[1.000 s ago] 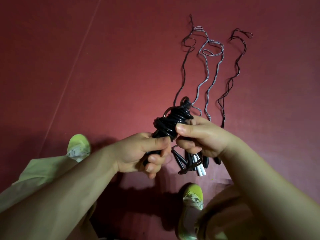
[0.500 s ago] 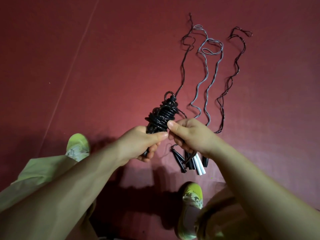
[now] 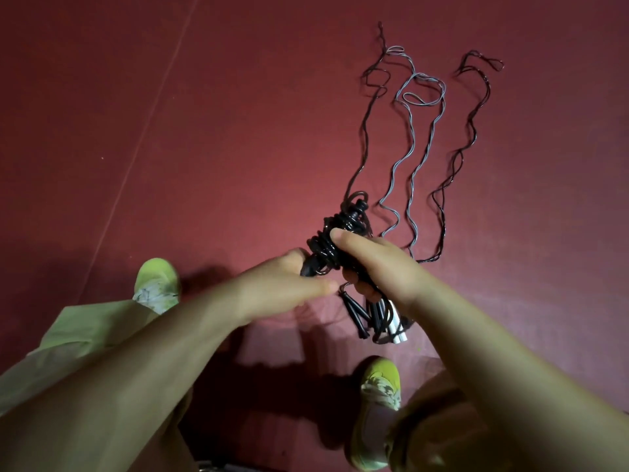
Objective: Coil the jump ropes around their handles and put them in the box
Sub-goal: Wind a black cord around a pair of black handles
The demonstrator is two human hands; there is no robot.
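Both hands have drifted leftward: the left hand (image 3: 289,284) grips the handles of the black plastic jump rope coil (image 3: 332,240), right hand (image 3: 371,264) fingers pinching its wraps; one tail remains on the red floor (image 3: 170,131).

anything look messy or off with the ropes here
Nothing is damaged. The black coil held by the left hand and right hand is lumpy, with loose loops at its far end. The grey rope and a dark rope lie kinked on the red floor.
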